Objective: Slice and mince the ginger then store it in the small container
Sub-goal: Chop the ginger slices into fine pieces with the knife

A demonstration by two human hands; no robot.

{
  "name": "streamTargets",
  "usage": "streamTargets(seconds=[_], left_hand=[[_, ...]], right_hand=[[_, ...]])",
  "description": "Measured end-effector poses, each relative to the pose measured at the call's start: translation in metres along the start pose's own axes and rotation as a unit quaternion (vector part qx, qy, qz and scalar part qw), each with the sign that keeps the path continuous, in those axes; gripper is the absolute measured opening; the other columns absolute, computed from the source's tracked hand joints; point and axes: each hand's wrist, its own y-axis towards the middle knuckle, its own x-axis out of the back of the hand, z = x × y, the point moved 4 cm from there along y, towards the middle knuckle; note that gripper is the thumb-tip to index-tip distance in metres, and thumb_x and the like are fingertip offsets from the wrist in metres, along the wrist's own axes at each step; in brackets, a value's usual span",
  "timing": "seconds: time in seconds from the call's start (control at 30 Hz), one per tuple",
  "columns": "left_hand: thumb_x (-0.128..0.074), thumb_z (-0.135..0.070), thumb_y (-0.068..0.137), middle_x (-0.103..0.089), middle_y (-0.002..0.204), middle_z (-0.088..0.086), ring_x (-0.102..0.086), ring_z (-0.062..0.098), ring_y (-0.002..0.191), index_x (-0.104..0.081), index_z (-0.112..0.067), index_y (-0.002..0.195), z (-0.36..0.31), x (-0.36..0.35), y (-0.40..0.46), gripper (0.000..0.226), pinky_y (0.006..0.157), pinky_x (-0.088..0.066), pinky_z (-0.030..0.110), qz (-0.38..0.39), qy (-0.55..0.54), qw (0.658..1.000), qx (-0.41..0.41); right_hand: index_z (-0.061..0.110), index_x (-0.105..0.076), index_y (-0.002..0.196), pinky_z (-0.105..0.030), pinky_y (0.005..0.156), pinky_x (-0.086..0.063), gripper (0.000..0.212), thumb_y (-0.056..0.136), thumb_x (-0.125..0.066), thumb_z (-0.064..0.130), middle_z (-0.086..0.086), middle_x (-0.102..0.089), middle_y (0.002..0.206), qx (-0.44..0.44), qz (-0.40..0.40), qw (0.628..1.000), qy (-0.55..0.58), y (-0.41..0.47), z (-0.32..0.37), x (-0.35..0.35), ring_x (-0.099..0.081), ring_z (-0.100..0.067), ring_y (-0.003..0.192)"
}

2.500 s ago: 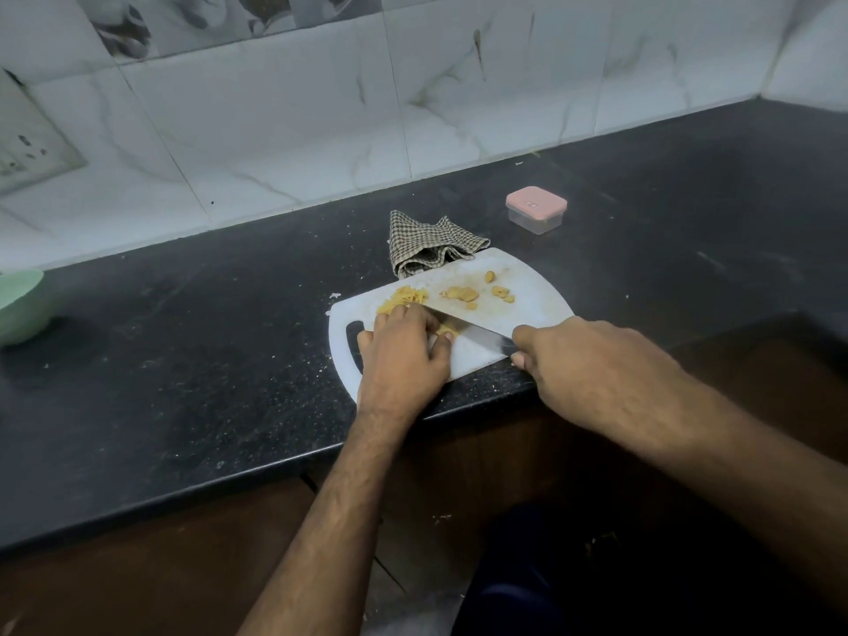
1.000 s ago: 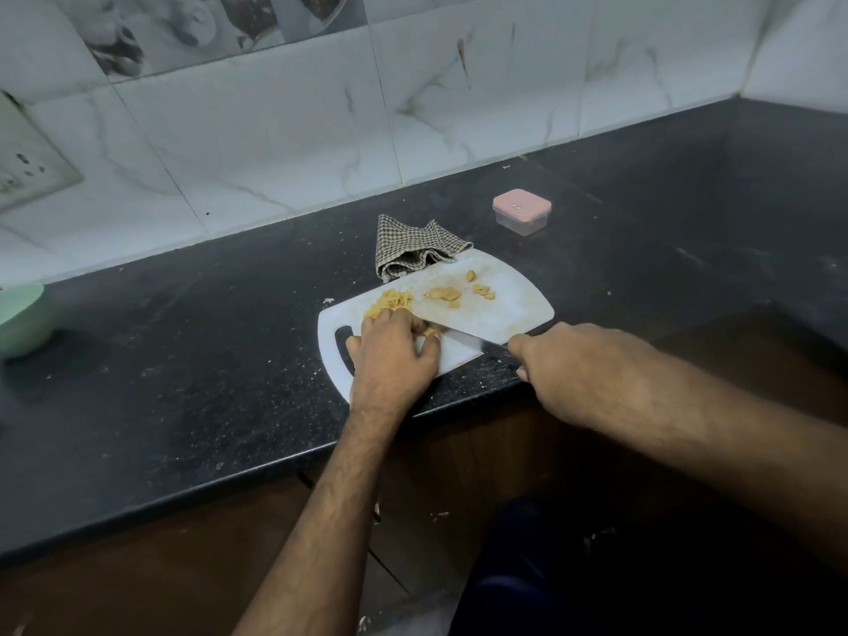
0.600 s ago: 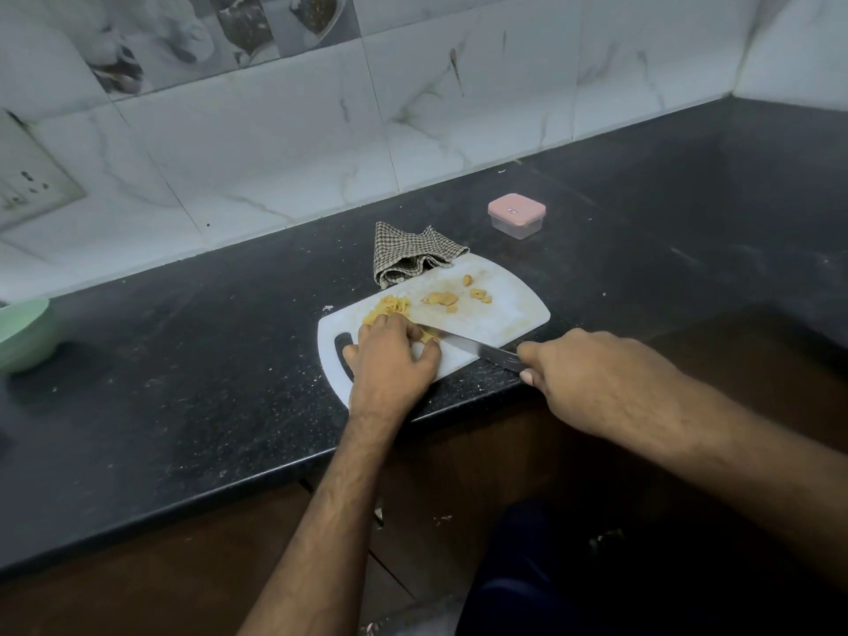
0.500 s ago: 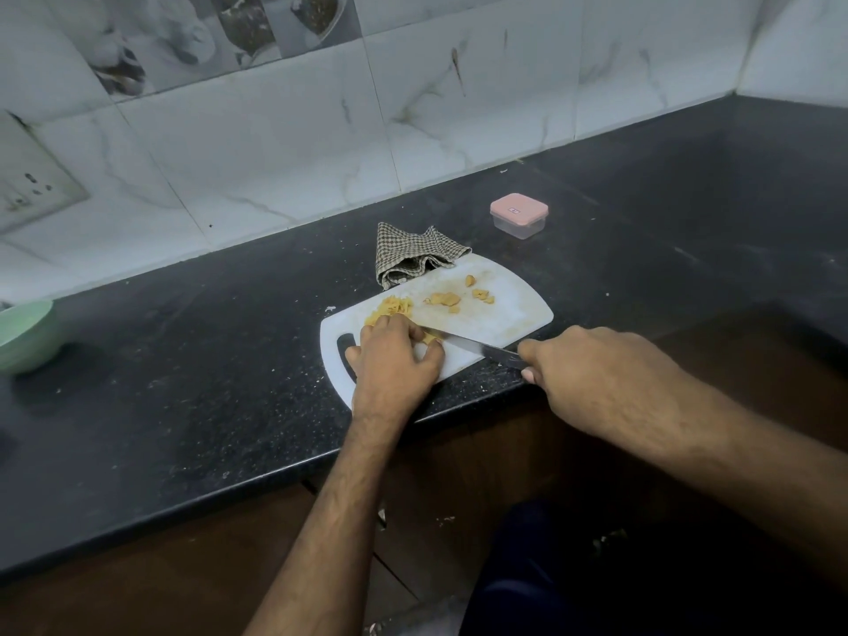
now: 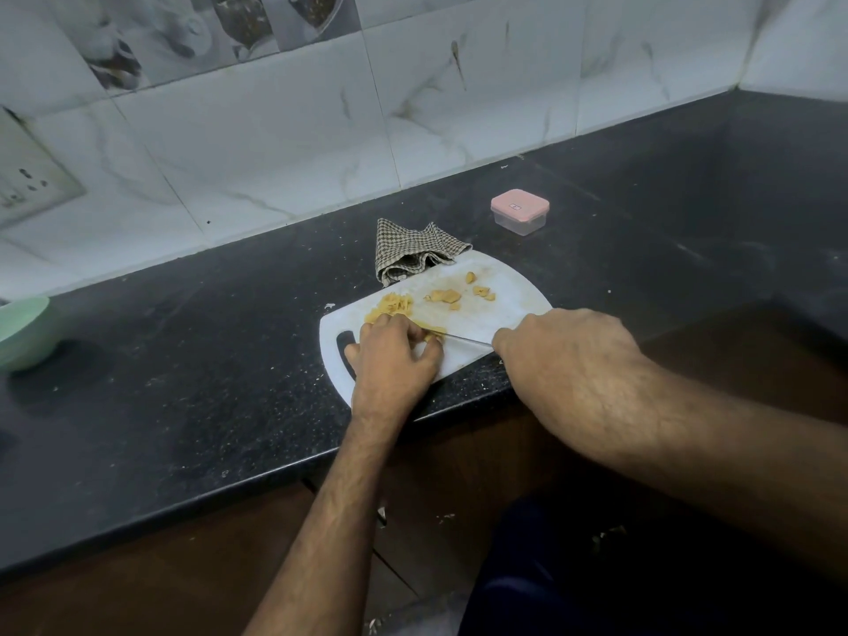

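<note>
Head view shows the right hand (image 5: 564, 355), gripping the knife (image 5: 463, 339), pushed forward since a moment ago, blade through the ginger (image 5: 433, 335) pinned by the left hand (image 5: 390, 355) on the cutting board (image 5: 504, 309) at the bench's front edge, slicing continuing, small container (image 5: 520, 217) shut behind.

no text is readable; the small container's (image 5: 520, 217) pink lid bears a tiny, illegible label.

Open bench (image 5: 665, 250) right of the cutting board (image 5: 500, 291), up to the small container (image 5: 520, 212). Blocked behind by checked cloth (image 5: 413, 252) touching the board's far edge; green bowl (image 5: 23, 330) far left.
</note>
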Motion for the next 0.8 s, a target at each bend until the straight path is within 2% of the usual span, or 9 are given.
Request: streamTargets(seconds=[0.1,0.17,0.23,0.3,0.37,0.43,0.57,0.73,0.8], left_hand=[[-0.065,-0.042,0.09,-0.056,0.096,-0.011,-0.045,0.013,0.099,-0.06,-0.027,0.086,-0.001,-0.001,0.0,0.017,0.092,-0.034,0.042,0.004,-0.007,1.0,0.001],[-0.065,-0.043,0.089,-0.057,0.096,-0.011,-0.046,0.014,0.1,-0.061,-0.026,0.086,-0.001,0.0,0.0,0.018,0.092,-0.034,0.043,0.002,-0.01,1.0,0.003],[-0.065,-0.044,0.089,-0.057,0.097,-0.011,-0.046,0.015,0.1,-0.06,-0.026,0.087,-0.001,0.0,0.001,0.019,0.092,-0.034,0.043,0.001,-0.009,1.0,0.005],[-0.064,-0.044,0.089,-0.057,0.097,-0.011,-0.045,0.014,0.1,-0.059,-0.026,0.087,-0.002,0.001,0.001,0.018,0.092,-0.035,0.043,0.001,-0.006,1.0,0.005],[-0.065,-0.043,0.088,-0.057,0.097,-0.011,-0.045,0.014,0.1,-0.058,-0.027,0.088,-0.001,0.002,0.001,0.018,0.091,-0.034,0.042,-0.002,-0.005,1.0,0.009],[-0.066,-0.043,0.086,-0.057,0.096,-0.012,-0.046,0.014,0.099,-0.058,-0.027,0.088,0.0,0.002,-0.001,0.018,0.089,-0.032,0.04,-0.007,-0.009,1.0,0.013],[-0.068,-0.041,0.085,-0.056,0.095,-0.014,-0.048,0.014,0.1,-0.059,-0.028,0.09,-0.001,0.003,-0.002,0.017,0.09,-0.032,0.039,-0.01,-0.024,1.0,0.017],[-0.07,-0.041,0.085,-0.053,0.094,-0.016,-0.048,0.013,0.1,-0.059,-0.028,0.091,0.001,0.005,-0.001,0.017,0.088,-0.032,0.038,-0.018,-0.027,0.999,0.014],[-0.07,-0.041,0.085,-0.055,0.095,-0.014,-0.048,0.013,0.099,-0.059,-0.029,0.091,0.003,0.004,-0.001,0.018,0.084,-0.028,0.035,-0.02,-0.024,0.999,0.013]], right_hand=[[0.015,-0.053,0.129,-0.037,0.062,-0.039,0.043,0.089,-0.059,0.003,-0.001,-0.051,0.099,-0.004,0.0,1.0,0.0,0.002,0.002,-0.003,-0.05,-0.025,0.084],[0.017,-0.05,0.127,-0.039,0.064,-0.041,0.04,0.09,-0.055,0.002,0.001,-0.046,0.089,-0.001,-0.027,0.999,0.035,0.004,0.0,-0.015,-0.056,-0.028,0.089],[0.021,-0.048,0.121,-0.039,0.066,-0.04,0.028,0.097,-0.046,0.006,0.002,-0.04,0.077,0.008,-0.059,0.994,0.091,0.005,-0.006,-0.03,-0.053,-0.028,0.082],[0.024,-0.047,0.114,-0.037,0.067,-0.039,0.015,0.103,-0.039,0.017,0.002,-0.04,0.074,0.006,-0.07,0.989,0.128,0.007,-0.014,-0.041,-0.047,-0.025,0.074],[0.026,-0.045,0.105,-0.036,0.07,-0.039,0.008,0.106,-0.037,0.03,0.003,-0.041,0.076,0.004,-0.051,0.988,0.146,0.013,-0.02,-0.042,-0.046,-0.023,0.076],[0.028,-0.04,0.098,-0.035,0.075,-0.04,0.011,0.106,-0.039,0.035,0.003,-0.043,0.081,0.011,-0.003,0.988,0.156,0.021,-0.026,-0.041,-0.047,-0.022,0.082],[0.028,-0.044,0.103,-0.032,0.077,-0.04,0.01,0.106,-0.041,0.037,-0.001,-0.049,0.094,0.034,0.034,0.986,0.162,0.03,-0.037,-0.036,-0.05,-0.023,0.09],[0.028,-0.042,0.099,-0.032,0.073,-0.038,0.012,0.106,-0.041,0.037,0.005,-0.043,0.08,0.037,0.025,0.985,0.164,0.032,-0.038,-0.039,-0.05,-0.022,0.086],[0.028,-0.047,0.106,-0.033,0.074,-0.04,0.011,0.106,-0.04,0.037,0.005,-0.041,0.079,0.03,0.01,0.988,0.151,0.032,-0.036,-0.039,-0.048,-0.023,0.084]])
